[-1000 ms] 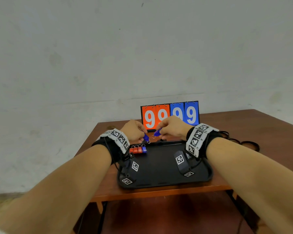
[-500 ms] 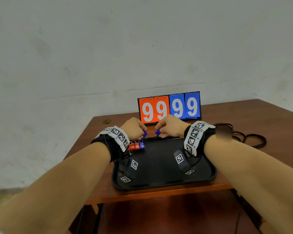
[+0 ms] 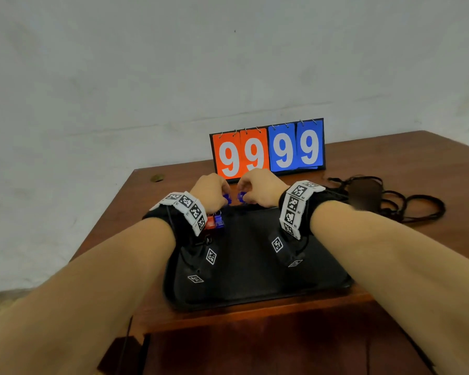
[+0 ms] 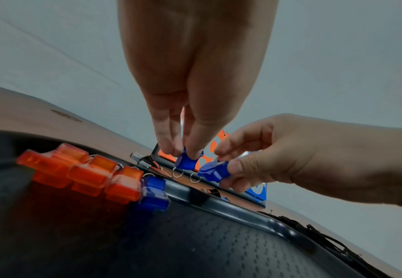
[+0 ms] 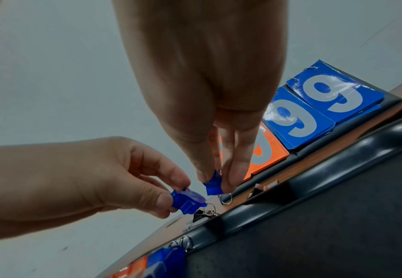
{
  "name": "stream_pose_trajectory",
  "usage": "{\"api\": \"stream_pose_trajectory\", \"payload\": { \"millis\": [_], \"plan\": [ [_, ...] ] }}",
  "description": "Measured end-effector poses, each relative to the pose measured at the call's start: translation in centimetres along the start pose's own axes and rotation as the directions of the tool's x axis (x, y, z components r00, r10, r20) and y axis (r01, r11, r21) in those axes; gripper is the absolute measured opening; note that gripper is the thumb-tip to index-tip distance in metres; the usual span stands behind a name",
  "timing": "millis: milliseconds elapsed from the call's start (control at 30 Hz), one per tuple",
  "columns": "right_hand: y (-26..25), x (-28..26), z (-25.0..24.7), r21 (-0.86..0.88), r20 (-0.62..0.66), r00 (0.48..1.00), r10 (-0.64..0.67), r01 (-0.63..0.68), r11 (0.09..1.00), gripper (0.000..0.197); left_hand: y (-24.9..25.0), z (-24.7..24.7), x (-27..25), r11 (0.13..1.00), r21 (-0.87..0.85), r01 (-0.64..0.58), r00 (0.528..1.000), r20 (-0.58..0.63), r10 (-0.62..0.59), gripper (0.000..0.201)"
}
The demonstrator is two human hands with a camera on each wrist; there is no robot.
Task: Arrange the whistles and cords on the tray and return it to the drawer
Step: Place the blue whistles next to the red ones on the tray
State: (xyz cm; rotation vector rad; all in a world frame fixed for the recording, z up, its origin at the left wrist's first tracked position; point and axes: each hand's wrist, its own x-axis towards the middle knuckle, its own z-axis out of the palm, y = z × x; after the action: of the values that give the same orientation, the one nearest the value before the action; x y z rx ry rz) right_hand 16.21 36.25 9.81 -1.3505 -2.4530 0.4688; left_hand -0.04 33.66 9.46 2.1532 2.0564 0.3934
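A black tray [image 3: 255, 269] lies on the wooden table in front of me. My left hand [image 4: 183, 152] pinches a small blue whistle [image 4: 187, 161] by its top, just past the tray's far rim. Close beside it, my right hand [image 5: 215, 178] pinches a second blue whistle [image 5: 213, 185] in the same way. A metal ring hangs from each. Several orange whistles [image 4: 86, 173] and one blue whistle [image 4: 153, 195] sit in a row at the tray's far left corner. Black cords [image 3: 417, 207] lie tangled on the table to the right of the tray.
A flip scoreboard [image 3: 268, 150] reading 99 99 stands right behind the hands. A dark blurred object [image 3: 364, 194] rests on the cords. The tray's near rim sits close to the table's front edge [image 3: 255, 312]. A pale wall rises behind the table.
Both hands stay together at the tray's far edge, each still pinching its blue whistle. My head view has shifted, and more of the cords on the right shows.
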Motion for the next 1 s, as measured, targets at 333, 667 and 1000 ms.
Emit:
{"api": "stream_pose_trajectory", "payload": {
  "millis": [333, 667, 1000],
  "plan": [
    [0.1, 0.2, 1.1, -0.023, 0.075, 0.997, -0.02, 0.022, 0.999, 0.04, 0.3, 0.9, -0.4, 0.998, 0.063, -0.03, 0.997, 0.078, 0.025, 0.031],
    [-0.3, -0.7, 1.3, -0.009, 0.07, 0.997, -0.028, 0.029, 1.0, 0.039, 1.0, 0.7, -1.2, 0.994, 0.093, -0.056, 0.993, 0.108, 0.046, 0.031],
    [-0.8, -1.2, 1.3, -0.007, 0.123, 0.992, -0.035, 0.036, 0.999, 0.037, 1.5, 1.0, -1.5, 0.986, 0.16, -0.044, 0.981, 0.194, 0.013, 0.025]
  ]
}}
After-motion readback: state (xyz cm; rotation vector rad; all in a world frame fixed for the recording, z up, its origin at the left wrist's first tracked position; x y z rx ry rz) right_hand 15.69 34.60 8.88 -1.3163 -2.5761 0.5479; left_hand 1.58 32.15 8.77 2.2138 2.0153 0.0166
